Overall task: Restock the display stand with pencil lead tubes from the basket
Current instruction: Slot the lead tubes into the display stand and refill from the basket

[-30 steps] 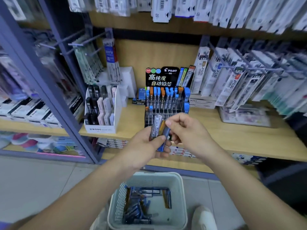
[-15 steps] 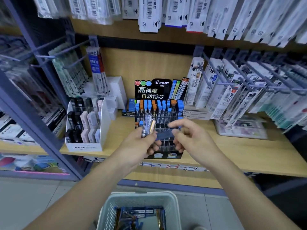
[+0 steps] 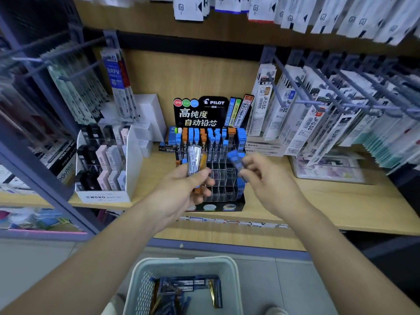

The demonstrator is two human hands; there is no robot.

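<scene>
A black Pilot display stand [image 3: 210, 114] with a clear grid of slots sits on the wooden shelf; blue and orange lead tubes fill its back rows, and the front slots hold few. My left hand [image 3: 181, 192] grips a bundle of lead tubes [image 3: 195, 159] upright in front of the stand's left side. My right hand [image 3: 263, 178] pinches a single blue-capped lead tube [image 3: 236, 160], tilted, over the stand's right side. A pale plastic basket [image 3: 188, 264] on the floor below holds several more tubes [image 3: 181, 289].
A white Mono eraser box [image 3: 103, 196] stands left of the stand. White boxes [image 3: 150, 114] sit behind it. Refill packs hang on hooks [image 3: 302, 101] at right and on the left rack [image 3: 118, 80]. A clear tray [image 3: 327, 171] lies at right on the shelf [image 3: 329, 201].
My right hand has pulled one blue tube away from the bundle and moved right and up toward the stand. The camera has moved closer and tilted up.
</scene>
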